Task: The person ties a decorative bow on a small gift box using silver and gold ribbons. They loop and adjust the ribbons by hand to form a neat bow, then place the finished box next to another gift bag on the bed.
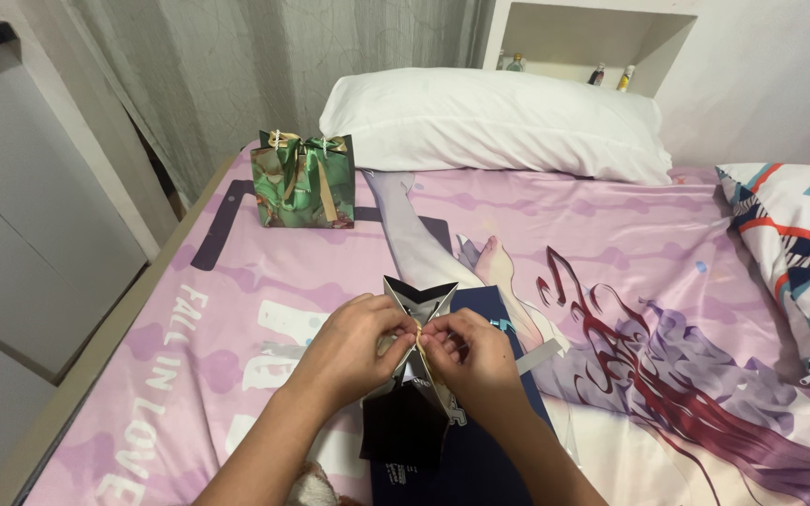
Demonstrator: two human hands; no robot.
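Dark gift bag (412,412) stands on the pink printed bedsheet (236,281), near the foot end of the bed and right under the person's hands, its top edges pinched together into a pointed fold. Both hands meet at that fold. The left hand (353,339) closes its fingers on the left side of the bag's mouth, and the right hand (473,354) pinches the right side, with a thin tan cord (418,335) between the fingertips; it may be a handle or a tie, hard to tell from here. A dark blue flat box (480,450) lies beneath the bag. Further up the bed sits a green patterned gift bag (303,183) with ribbon, well apart, before a white pillow (489,122).
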